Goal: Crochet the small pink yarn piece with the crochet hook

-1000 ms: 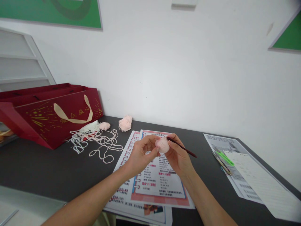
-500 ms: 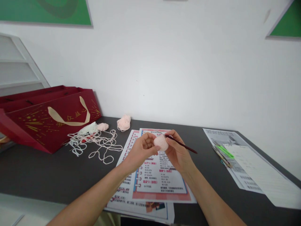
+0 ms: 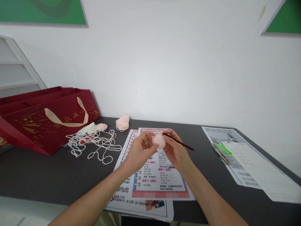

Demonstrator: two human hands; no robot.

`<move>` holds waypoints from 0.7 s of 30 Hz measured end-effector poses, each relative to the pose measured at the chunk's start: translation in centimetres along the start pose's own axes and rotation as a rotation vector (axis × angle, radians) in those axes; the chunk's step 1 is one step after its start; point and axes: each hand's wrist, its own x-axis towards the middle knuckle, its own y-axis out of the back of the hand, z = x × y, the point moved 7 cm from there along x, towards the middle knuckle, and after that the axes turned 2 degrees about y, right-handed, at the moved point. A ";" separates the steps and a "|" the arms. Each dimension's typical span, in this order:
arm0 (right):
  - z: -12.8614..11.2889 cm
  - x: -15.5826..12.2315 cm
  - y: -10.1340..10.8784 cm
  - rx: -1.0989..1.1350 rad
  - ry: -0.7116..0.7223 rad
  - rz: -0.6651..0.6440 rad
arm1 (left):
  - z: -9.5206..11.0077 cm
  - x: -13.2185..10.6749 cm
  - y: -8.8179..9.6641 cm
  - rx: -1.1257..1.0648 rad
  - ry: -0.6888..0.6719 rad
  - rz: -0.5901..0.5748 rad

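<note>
Between my two hands is a small, round, pale pink crocheted piece [image 3: 158,141]. My left hand [image 3: 142,147] pinches its left side between thumb and fingers. In my right hand [image 3: 175,149] is a dark reddish-brown crochet hook [image 3: 182,143], its handle pointing out to the right and its tip up against the top of the piece. My right fingertips also touch the piece's right side. Below the hands lie printed pattern sheets [image 3: 162,195] with a drawn spiral binding. A strand of pale yarn [image 3: 107,146] runs along the table toward my left hand.
A tangle of white and pink yarn lies at left, beside a dark red paper bag [image 3: 35,125]. A pink yarn ball [image 3: 122,122] sits near the wall. At right are papers [image 3: 265,169], bright green scissors [image 3: 223,148] and slim tools [image 3: 221,155].
The whole view has shifted slightly. My hands still hold the crocheted piece and hook, and the piece appears turned a little.
</note>
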 end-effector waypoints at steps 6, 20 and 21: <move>0.0 -0.1 0.1 -0.006 0.010 0.015 | 0.0 0.0 0.2 0.058 -0.024 0.038; 0.1 0.0 0.1 0.009 0.000 0.002 | -0.2 -0.1 0.1 0.011 -0.035 0.024; 0.1 0.0 0.1 0.010 -0.001 0.001 | -0.3 -0.1 0.1 0.005 -0.036 0.021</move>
